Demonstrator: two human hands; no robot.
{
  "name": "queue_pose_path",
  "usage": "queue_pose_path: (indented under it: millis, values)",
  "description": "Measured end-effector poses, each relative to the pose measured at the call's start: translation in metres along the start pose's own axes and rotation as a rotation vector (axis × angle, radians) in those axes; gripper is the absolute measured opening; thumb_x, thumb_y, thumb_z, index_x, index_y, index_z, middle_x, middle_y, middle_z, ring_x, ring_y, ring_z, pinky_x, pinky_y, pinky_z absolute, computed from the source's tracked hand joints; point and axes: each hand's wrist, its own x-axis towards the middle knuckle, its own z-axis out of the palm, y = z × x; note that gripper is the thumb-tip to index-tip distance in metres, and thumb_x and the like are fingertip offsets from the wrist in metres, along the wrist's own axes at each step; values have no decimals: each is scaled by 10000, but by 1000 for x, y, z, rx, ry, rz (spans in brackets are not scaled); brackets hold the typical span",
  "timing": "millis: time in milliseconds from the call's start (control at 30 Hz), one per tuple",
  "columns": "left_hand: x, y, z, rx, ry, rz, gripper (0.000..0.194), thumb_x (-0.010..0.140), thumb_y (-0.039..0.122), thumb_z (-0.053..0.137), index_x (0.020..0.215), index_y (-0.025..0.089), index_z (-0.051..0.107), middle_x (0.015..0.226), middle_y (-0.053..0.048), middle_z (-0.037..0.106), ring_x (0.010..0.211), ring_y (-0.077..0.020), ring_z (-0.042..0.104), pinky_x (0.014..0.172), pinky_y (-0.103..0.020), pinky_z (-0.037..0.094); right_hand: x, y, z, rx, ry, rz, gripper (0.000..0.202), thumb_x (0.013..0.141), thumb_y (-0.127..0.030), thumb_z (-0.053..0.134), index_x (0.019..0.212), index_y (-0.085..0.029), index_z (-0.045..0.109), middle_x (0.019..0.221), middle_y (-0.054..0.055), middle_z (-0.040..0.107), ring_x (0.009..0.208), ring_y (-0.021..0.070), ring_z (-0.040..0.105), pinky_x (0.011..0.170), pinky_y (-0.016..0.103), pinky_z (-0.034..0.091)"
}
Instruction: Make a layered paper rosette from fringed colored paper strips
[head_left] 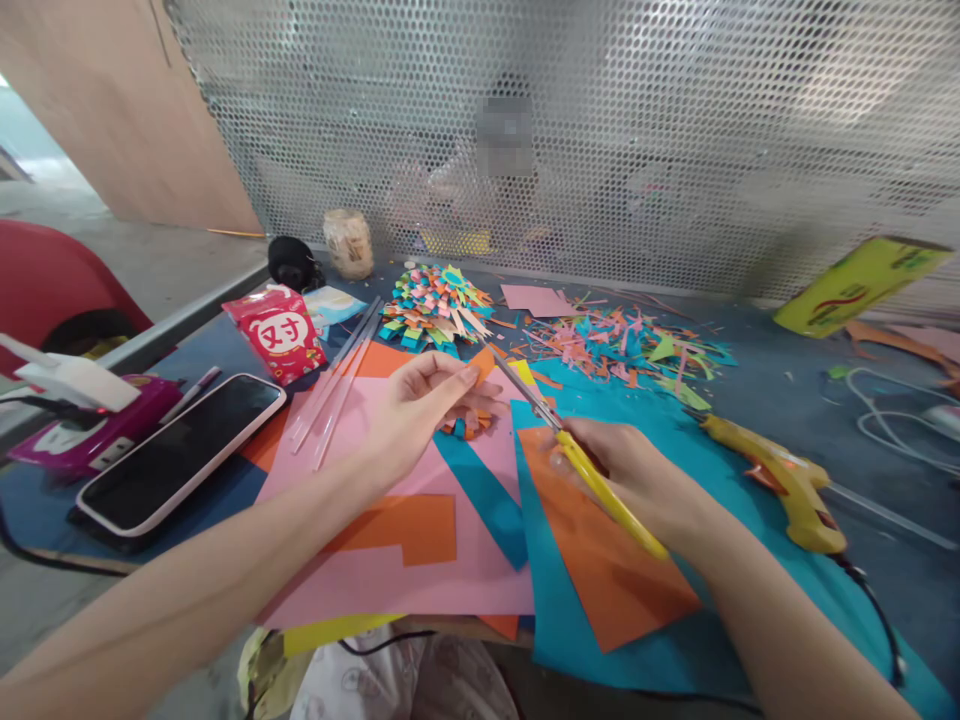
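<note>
Scissors (589, 475) — in right hand (637, 470)

Over the pink sheet (480, 590) reaching the near edge of the bench (757, 375), the left hand (420, 412) pinches an orange piece (484, 367) beside the tips of yellow-handled scissors (600, 487) held by the right hand (634, 465). Cut scraps (611, 342) lie toward the far edge, a phone (184, 450) by the left.

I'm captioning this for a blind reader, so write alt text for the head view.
A person's right hand holds yellow-handled scissors near an orange paper piece in the left hand. Pink, orange and blue sheets lie below; around them are paper scraps, a glue gun and a phone.
</note>
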Motion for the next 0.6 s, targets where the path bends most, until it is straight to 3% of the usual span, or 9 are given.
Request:
queue_pose_path:
  millis: [200,600]
  values:
    - [-1,1,-1,15,5,-2,280,639,293,793,658,146,555,601,-12,696,498,-143,665,425,-185,465,-1,-4,-1,10,-33,-17,500,805,-682,353,628,-215,374,578,-30,375,530,100,299,476,255,243]
    - [-2,-1,1,32,-28,-7,305,654,328,788,681,157,538,612,-23,701,520,-158,672,431,-205,453,-1,-5,-1,17,-4,-36,481,817,-645,384,608,-211,370,558,-39,350,526,93,264,464,248,230]
